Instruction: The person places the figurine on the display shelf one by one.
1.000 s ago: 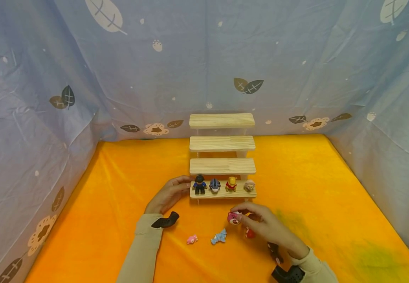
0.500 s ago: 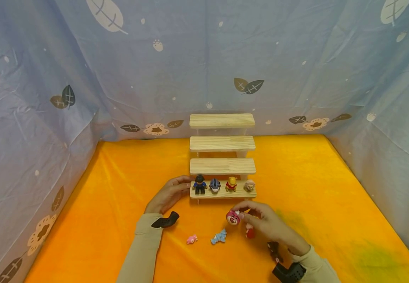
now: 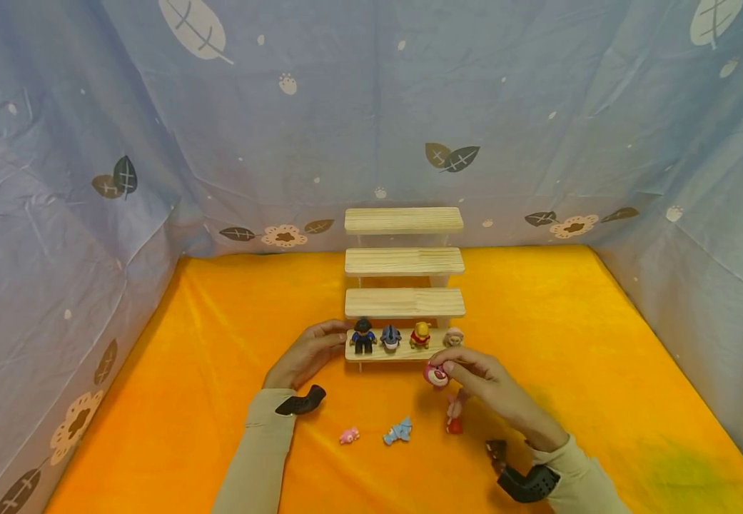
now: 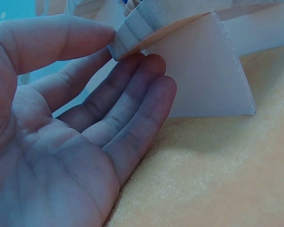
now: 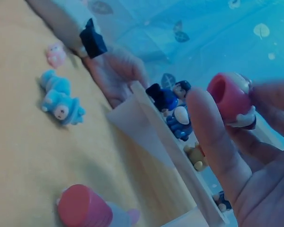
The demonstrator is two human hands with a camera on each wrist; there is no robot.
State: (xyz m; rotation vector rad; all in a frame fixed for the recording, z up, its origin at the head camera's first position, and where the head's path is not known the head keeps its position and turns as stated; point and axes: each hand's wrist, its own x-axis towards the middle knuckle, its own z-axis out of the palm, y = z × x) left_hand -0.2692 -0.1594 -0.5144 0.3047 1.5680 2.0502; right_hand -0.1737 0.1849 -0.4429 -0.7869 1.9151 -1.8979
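My right hand (image 3: pixel 489 385) pinches a pink bear figurine (image 3: pixel 436 374) with a white muzzle, just in front of the lowest step. The right wrist view shows the hollow underside of the bear figurine (image 5: pixel 223 92). My left hand (image 3: pixel 310 353) grips the left end of the wooden step stand (image 3: pixel 405 303); in the left wrist view its thumb lies at the board's edge and fingers reach beneath. Along the lowest step sit a dark-hatted figure in blue (image 3: pixel 363 335), a blue-grey donkey (image 3: pixel 391 338), a yellow bear in red (image 3: pixel 420 335) and a beige-maned figure (image 3: pixel 453 337), partly covered by my right hand.
On the orange cloth (image 3: pixel 249 300) lie a small pink figure (image 3: pixel 348 435) and a light-blue figure (image 3: pixel 398 430). A pink-and-red figure (image 3: pixel 454 417) stands below my right hand. A dark brown figure (image 3: pixel 496 452) lies near my right wrist. Patterned blue curtains (image 3: pixel 371 107) enclose the space.
My right hand has carried the pink bear figurine up and slightly right toward the lowest step, uncovering more of the pink-and-red figure. My left hand stays at the stand.
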